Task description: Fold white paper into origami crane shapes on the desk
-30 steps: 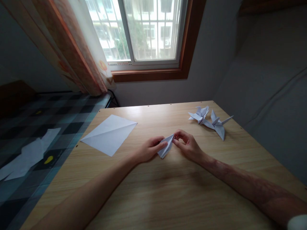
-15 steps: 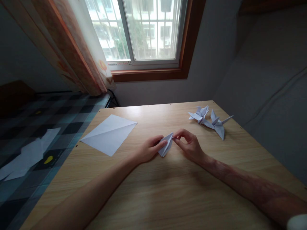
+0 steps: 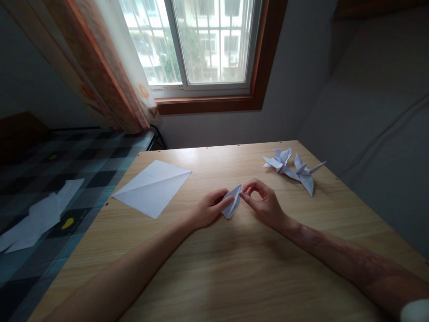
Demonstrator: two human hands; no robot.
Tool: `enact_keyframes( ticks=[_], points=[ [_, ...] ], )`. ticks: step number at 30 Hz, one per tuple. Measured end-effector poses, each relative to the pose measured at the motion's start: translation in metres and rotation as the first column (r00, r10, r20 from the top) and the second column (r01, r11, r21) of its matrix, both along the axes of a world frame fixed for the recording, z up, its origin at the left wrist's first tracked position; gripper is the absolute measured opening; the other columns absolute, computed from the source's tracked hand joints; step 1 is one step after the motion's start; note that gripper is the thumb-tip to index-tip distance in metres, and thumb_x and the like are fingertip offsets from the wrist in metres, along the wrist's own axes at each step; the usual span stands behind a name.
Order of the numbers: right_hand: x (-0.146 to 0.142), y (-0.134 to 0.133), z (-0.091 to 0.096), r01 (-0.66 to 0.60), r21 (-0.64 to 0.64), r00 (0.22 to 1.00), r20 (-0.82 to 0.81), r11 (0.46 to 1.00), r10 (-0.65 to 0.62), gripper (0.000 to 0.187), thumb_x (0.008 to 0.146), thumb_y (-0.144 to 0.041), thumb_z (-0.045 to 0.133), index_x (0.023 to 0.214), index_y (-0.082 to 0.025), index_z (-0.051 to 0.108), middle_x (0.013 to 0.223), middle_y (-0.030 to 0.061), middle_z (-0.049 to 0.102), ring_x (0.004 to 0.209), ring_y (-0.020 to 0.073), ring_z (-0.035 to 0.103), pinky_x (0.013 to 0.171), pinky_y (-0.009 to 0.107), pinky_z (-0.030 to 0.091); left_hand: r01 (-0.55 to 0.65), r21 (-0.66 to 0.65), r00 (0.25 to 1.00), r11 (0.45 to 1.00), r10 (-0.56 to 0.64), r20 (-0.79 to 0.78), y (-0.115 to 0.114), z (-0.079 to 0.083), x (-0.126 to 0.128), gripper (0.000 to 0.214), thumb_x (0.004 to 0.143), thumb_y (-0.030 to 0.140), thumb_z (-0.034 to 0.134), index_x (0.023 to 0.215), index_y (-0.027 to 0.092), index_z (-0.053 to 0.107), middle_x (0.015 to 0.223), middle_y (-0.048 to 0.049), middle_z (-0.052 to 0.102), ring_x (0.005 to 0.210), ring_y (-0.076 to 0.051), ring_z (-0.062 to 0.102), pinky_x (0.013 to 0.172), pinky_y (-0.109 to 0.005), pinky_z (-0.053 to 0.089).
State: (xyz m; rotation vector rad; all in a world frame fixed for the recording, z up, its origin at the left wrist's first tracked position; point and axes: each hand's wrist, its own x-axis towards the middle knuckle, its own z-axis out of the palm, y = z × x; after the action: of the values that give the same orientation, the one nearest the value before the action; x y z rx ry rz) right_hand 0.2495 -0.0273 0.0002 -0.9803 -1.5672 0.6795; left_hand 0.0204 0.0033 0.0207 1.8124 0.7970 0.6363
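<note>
A small piece of folded white paper [image 3: 233,203] is held between my hands above the middle of the table. My left hand [image 3: 212,206] grips its left side, thumb on top and fingers behind. With thumb and index finger, my right hand [image 3: 264,200] pinches a tip of the same paper near its upper right corner. Two folded paper cranes [image 3: 279,162] rest at the table's back right, touching or nearly so. To the left of my hands lies a flat square sheet of paper [image 3: 157,188] with a diagonal crease.
The wooden table [image 3: 208,277] reaches toward a wall with a window [image 3: 214,44]. On the left, a bed with a checked cover [image 3: 100,147] carries white paper scraps [image 3: 43,214]. A curtain [image 3: 110,67] hangs beside the window.
Both hands keep their hold on the folded paper. My right hand has shifted very slightly up and left, and the paper's upper tip tilts a little.
</note>
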Motion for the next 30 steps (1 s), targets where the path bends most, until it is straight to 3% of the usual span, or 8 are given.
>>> enact_keyframes(
  ticks=[8, 12, 18, 21, 25, 30],
  points=[
    [0.001, 0.000, -0.001, -0.014, 0.040, 0.999, 0.049, 0.999, 0.012, 0.006, 0.099, -0.026, 0.071, 0.106, -0.025, 0.073, 0.098, 0.0038, 0.074, 0.085, 0.0220, 0.068, 0.083, 0.038, 0.057, -0.059, 0.213, 0.990, 0.975, 0.085, -0.117, -0.004, -0.005, 0.000, 0.042, 0.110, 0.052, 0.052, 0.089, 0.017, 0.061, 0.077, 0.0014, 0.055, 0.071, -0.014, 0.046, 0.065, -0.026, 0.035],
    [0.003, -0.003, 0.006, -0.087, 0.102, 0.991, 0.106, 0.991, 0.076, 0.004, 0.101, -0.024, 0.069, 0.101, -0.025, 0.073, 0.095, 0.0042, 0.073, 0.085, 0.0224, 0.067, 0.081, 0.039, 0.056, -0.021, 0.137, 0.998, 0.990, 0.029, -0.060, -0.003, -0.004, -0.002, 0.045, 0.109, 0.055, 0.053, 0.089, 0.016, 0.062, 0.076, 0.0017, 0.053, 0.071, -0.013, 0.046, 0.065, -0.026, 0.036],
    [0.004, -0.001, 0.006, -0.100, 0.039, 0.991, 0.092, 0.994, 0.096, 0.017, 0.102, -0.040, 0.075, 0.094, -0.025, 0.076, 0.089, 0.0045, 0.075, 0.082, 0.0223, 0.067, 0.080, 0.038, 0.057, 0.069, -0.070, 0.997, 0.995, -0.066, 0.034, 0.004, 0.000, -0.006, 0.051, 0.105, 0.064, 0.058, 0.087, 0.016, 0.060, 0.074, 0.0027, 0.048, 0.069, -0.013, 0.044, 0.061, -0.026, 0.034],
    [0.005, 0.003, -0.002, -0.084, -0.040, 0.996, 0.039, 0.996, 0.085, 0.023, 0.100, -0.045, 0.078, 0.091, -0.024, 0.078, 0.086, 0.0036, 0.076, 0.080, 0.0212, 0.067, 0.079, 0.037, 0.056, 0.063, -0.055, 0.998, 0.997, -0.063, 0.003, 0.004, 0.001, -0.006, 0.052, 0.104, 0.066, 0.058, 0.087, 0.017, 0.060, 0.074, 0.0028, 0.048, 0.069, -0.013, 0.044, 0.061, -0.026, 0.034],
    [0.006, 0.007, -0.013, -0.104, -0.180, 0.994, -0.056, 0.978, 0.096, 0.028, 0.095, -0.051, 0.082, 0.093, -0.023, 0.079, 0.080, 0.0021, 0.074, 0.067, 0.0178, 0.064, 0.064, 0.032, 0.053, 0.034, 0.017, 0.999, 0.999, -0.033, -0.041, 0.001, 0.003, -0.005, 0.054, 0.104, 0.067, 0.055, 0.087, 0.017, 0.061, 0.075, 0.0025, 0.049, 0.072, -0.014, 0.045, 0.065, -0.026, 0.036],
    [0.004, 0.005, -0.013, -0.145, -0.175, 0.988, -0.078, 0.974, 0.133, 0.024, 0.097, -0.046, 0.080, 0.100, -0.023, 0.079, 0.089, 0.0039, 0.076, 0.070, 0.0171, 0.063, 0.061, 0.030, 0.053, 0.016, 0.046, 0.998, 0.999, -0.013, -0.064, 0.000, 0.003, -0.004, 0.053, 0.106, 0.065, 0.053, 0.087, 0.017, 0.061, 0.076, 0.0021, 0.050, 0.073, -0.014, 0.046, 0.066, -0.027, 0.037]
  ],
)
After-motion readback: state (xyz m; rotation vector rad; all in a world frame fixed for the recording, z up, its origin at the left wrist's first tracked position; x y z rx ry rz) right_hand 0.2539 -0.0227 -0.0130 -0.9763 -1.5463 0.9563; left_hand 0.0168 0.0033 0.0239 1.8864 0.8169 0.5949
